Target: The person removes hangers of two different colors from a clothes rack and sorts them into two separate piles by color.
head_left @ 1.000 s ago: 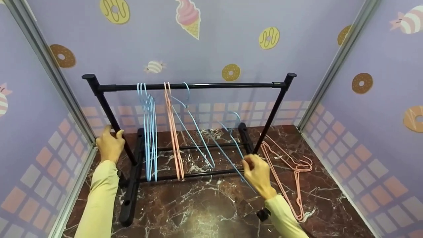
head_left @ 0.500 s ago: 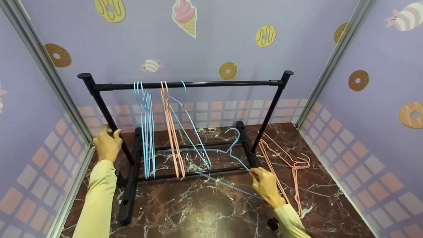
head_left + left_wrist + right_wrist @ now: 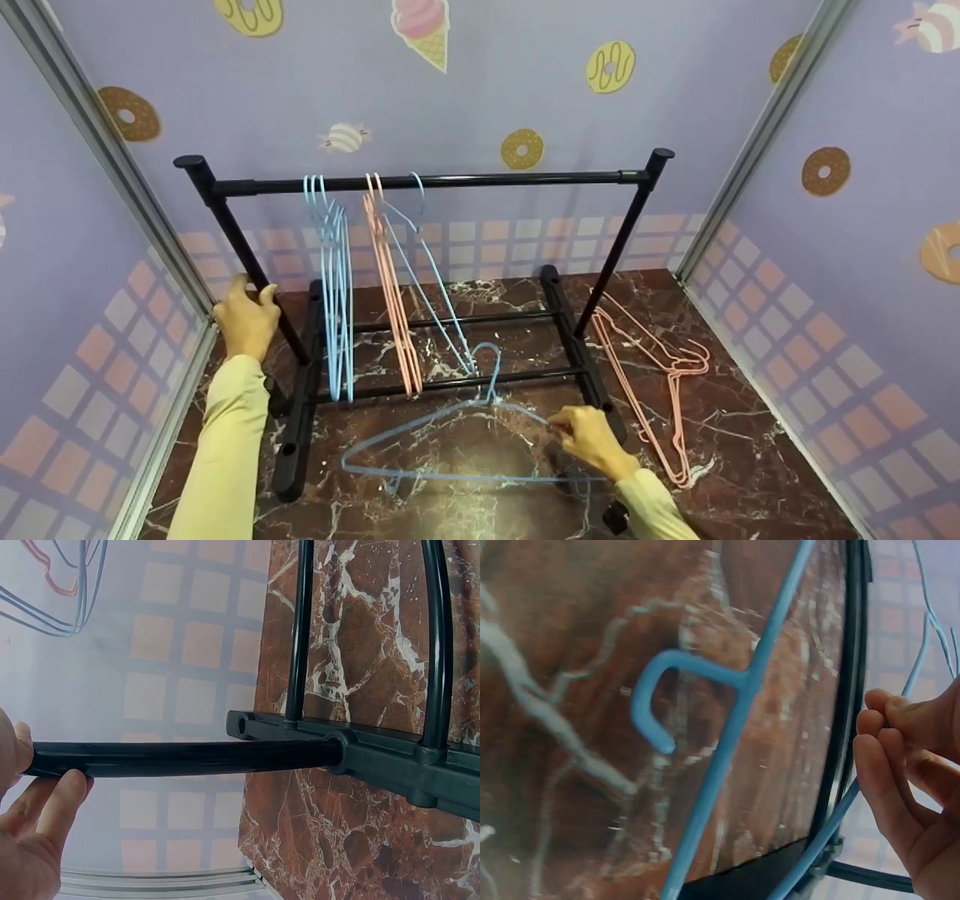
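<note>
**Inspector:** Right hand [image 3: 592,441], condition?

**Assistant:** Fingers curled and pinching the right shoulder of a blue wire hanger [image 3: 450,442], near the right side of the marble floor [image 3: 465,502]. The right wrist view confirms the fingertips [image 3: 885,727] closed on the wire. The hanger lies low and nearly flat in front of the rack, its hook [image 3: 489,367] pointing far, just by the near lower bar.

**Inspector:** Left hand [image 3: 244,319]?

**Assistant:** Wrapped round the left upright [image 3: 247,270] of the black rack [image 3: 420,180], low on the post (the left wrist view shows the fingers [image 3: 52,810] curled under the black tube).

**Inspector:** Moving outward from the hands?

**Assistant:** On the top rail, towards the left: a bunch of blue hangers [image 3: 334,285], then pink hangers [image 3: 390,292], then one more blue hanger [image 3: 435,285] hanging askew. To the right of the rack, well apart from the right hand's hanger, pink hangers [image 3: 660,375] lie loose on the floor.

**Inspector:** Surroundings?

**Assistant:** Purple walls [image 3: 480,97] with doughnut and ice-cream prints on the far, left and right sides.
</note>
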Tool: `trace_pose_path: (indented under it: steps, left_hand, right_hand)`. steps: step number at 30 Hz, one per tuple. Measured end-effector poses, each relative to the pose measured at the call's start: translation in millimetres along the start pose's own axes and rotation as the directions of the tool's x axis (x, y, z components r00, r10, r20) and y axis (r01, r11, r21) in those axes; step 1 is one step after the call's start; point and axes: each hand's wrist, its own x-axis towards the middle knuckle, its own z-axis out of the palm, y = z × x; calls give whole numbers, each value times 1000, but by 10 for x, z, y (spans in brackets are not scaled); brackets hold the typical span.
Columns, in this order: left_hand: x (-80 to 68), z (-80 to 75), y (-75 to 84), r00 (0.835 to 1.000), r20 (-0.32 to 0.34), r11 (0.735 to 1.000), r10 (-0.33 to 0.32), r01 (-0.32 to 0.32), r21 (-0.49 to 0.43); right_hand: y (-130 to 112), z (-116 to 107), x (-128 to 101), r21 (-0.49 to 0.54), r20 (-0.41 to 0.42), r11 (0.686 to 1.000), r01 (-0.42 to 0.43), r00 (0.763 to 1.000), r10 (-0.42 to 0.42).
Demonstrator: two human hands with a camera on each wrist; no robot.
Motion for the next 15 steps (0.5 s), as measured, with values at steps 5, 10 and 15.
trace_pose_path:
  steps: [5, 10, 15]
  left_hand:
    - [-4, -12, 11, 1000, 15, 1000, -13, 13, 12]
    - [2, -23, 6, 999, 41, 999, -31, 30, 12]
    - [8, -23, 4, 998, 44, 999, -36, 36, 8]
  right_hand:
    - [-18, 107, -145, -7, 58, 1000, -13, 998, 14]
    - [-19, 207, -240, -41, 43, 999, 25, 999, -23]
    - [-7, 269, -307, 10, 85, 999, 46, 995, -46]
